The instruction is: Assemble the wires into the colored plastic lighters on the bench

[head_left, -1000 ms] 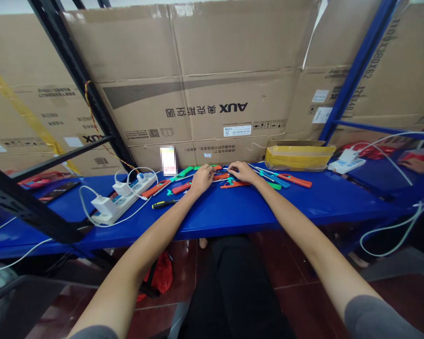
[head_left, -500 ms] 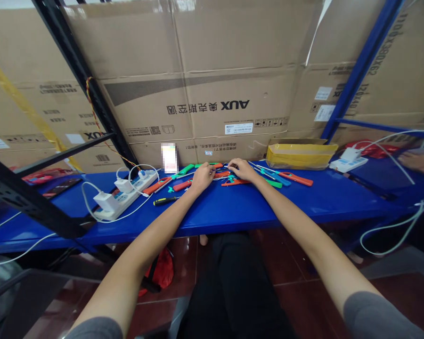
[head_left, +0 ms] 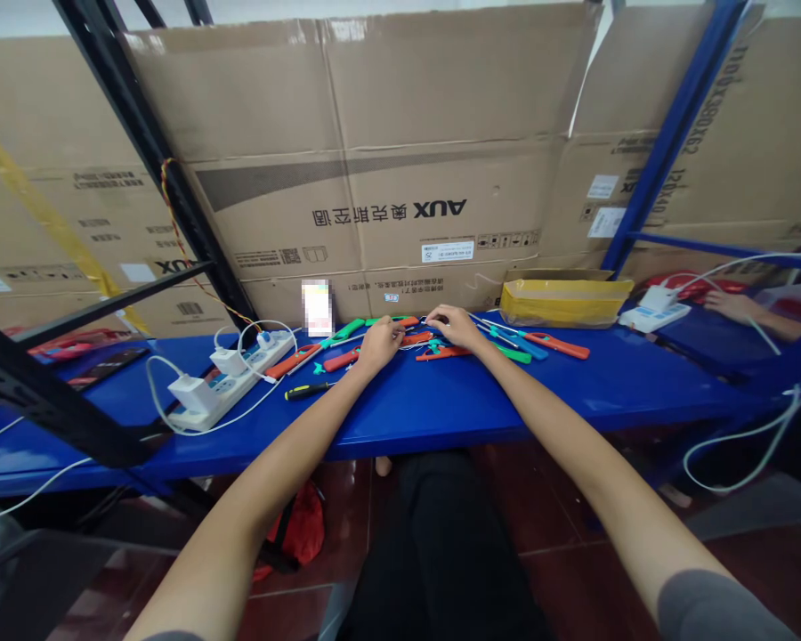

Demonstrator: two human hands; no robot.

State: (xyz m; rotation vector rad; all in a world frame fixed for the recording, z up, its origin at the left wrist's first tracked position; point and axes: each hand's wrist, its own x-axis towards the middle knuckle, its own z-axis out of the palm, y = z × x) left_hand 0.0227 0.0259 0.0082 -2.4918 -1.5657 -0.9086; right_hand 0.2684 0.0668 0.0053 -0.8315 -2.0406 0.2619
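My left hand [head_left: 380, 342] is over the middle of the pile of long-necked lighters, its fingers curled together; what they hold is too small to make out. Just to its right, my right hand [head_left: 455, 326] bends its fingers down in a pinch by the lighter parts, and its fingertips are partly hidden. Between the hands lies an orange lighter handle [head_left: 416, 338] with thin wires near it. Below my right hand is another orange lighter [head_left: 440, 354]. Beside it are a green handle [head_left: 515, 355], a blue handle [head_left: 532, 347] and an orange lighter [head_left: 559, 345].
A screwdriver [head_left: 307, 391] lies left of my left forearm. Further left, a white power strip [head_left: 230, 383] carries chargers and loose cables. A phone-like blurred panel [head_left: 318, 308] leans against the cardboard [head_left: 387, 178]. A yellow-taped box [head_left: 564, 303] stands right; another person's hand [head_left: 724, 305] is beyond the blue post.
The view has tilted slightly upward. My hands stay at nearly the same spot over the lighter parts, with small finger movement. The other person's hand at the far right has moved left.
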